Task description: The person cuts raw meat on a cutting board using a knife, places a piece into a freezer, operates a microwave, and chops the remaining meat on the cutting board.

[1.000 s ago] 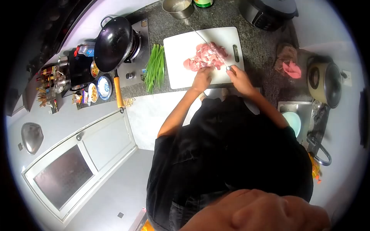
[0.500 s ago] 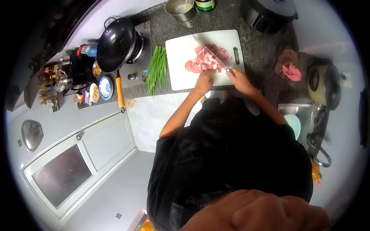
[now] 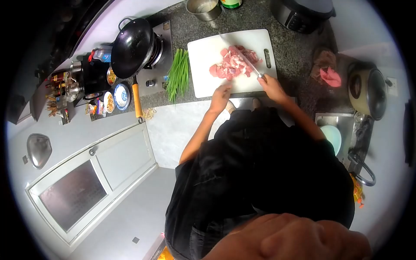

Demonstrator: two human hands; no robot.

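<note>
A white cutting board (image 3: 201,82) lies on the dark counter with a heap of sliced raw meat (image 3: 229,68) in its middle. My right hand (image 3: 273,89) is wrapped round the handle of a kitchen knife (image 3: 250,64) at the board's near right. The blade slants away to the upper left, over the meat; its far end is blurred. Over the board's near edge is my left hand (image 3: 221,98), apart from the meat, its fingers loosely bent with nothing visible in them. Green chives (image 3: 178,76) lie left of the board.
A black wok (image 3: 132,47) sits on the stove at left, beside a wooden-handled tool (image 3: 137,100) and a blue-white bowl (image 3: 121,96). Behind the board stand a metal bowl (image 3: 203,9) and a dark cooker (image 3: 299,15). At right are a pink cloth (image 3: 330,77) and the sink (image 3: 346,123).
My left hand has drawn back from the meat toward the board's near edge. The knife stays over the heap in my right hand. The whole view has shifted slightly.
</note>
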